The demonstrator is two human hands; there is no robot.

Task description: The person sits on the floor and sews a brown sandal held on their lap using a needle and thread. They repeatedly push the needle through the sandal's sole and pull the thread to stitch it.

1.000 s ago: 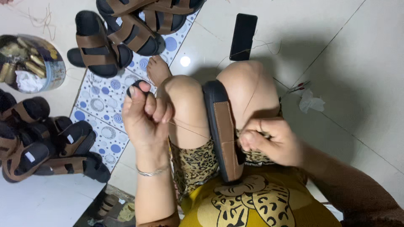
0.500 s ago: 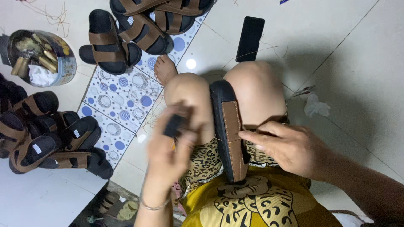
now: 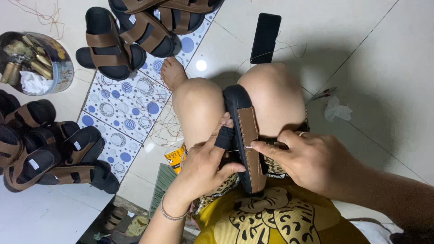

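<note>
A black sandal (image 3: 246, 135) with a brown strap stands on edge, clamped between my knees. My left hand (image 3: 205, 165) presses against its left side and holds a short black strap piece (image 3: 224, 138) against it. My right hand (image 3: 312, 158) is on the sandal's right side, thumb and forefinger pinched on a thin needle (image 3: 247, 147) at the brown strap. A fine thread runs from the needle toward the left hand.
More brown-and-black sandals lie at the top (image 3: 149, 25) and in a pile at the left (image 3: 45, 151). A round tin (image 3: 34, 63) with spools stands at the upper left. A black phone (image 3: 265, 38) lies beyond my knees. Loose threads lie on a dotted mat (image 3: 122, 113).
My left hand, raised off to the left a second ago, has come down with the black strap piece onto the sandal's side. My right hand has shifted up to the brown strap.
</note>
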